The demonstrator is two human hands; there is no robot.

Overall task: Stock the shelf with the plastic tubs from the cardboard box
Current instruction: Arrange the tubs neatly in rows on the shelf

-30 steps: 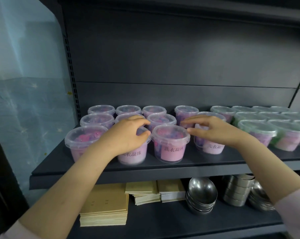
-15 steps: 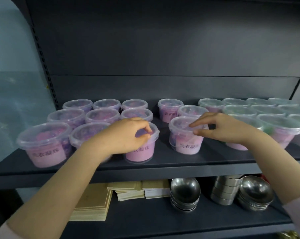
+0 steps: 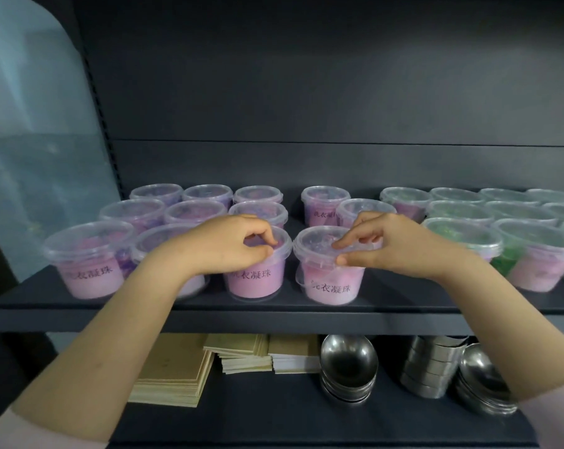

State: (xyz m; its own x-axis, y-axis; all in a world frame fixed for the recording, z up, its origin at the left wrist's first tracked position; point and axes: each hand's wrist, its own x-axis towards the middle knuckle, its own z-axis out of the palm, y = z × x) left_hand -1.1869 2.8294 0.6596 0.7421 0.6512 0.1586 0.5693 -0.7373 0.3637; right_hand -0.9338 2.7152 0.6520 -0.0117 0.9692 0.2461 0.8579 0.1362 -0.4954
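Observation:
Several clear plastic tubs with pink labels stand in rows on the dark shelf (image 3: pixel 387 314). My left hand (image 3: pixel 229 244) lies over the lid of a front-row pink tub (image 3: pixel 258 280), with thumb and fingers pinching its rim. My right hand (image 3: pixel 391 244) pinches the lid edge of the neighbouring front tub (image 3: pixel 331 283), which stands a little right of the first. Further tubs (image 3: pixel 86 264) fill the left side, and green-tinted tubs (image 3: pixel 533 254) fill the right. No cardboard box is in view.
On the lower shelf lie stacks of yellow pads (image 3: pixel 173 371), stacked steel bowls (image 3: pixel 348 364) and steel tins (image 3: pixel 433 367). A grey back panel closes the shelf behind. A gap runs between the pink rows behind my hands.
Both hands drew toward the shelf front. The right hand brought its tub forward, level with the left hand's tub. The camera view also shifted.

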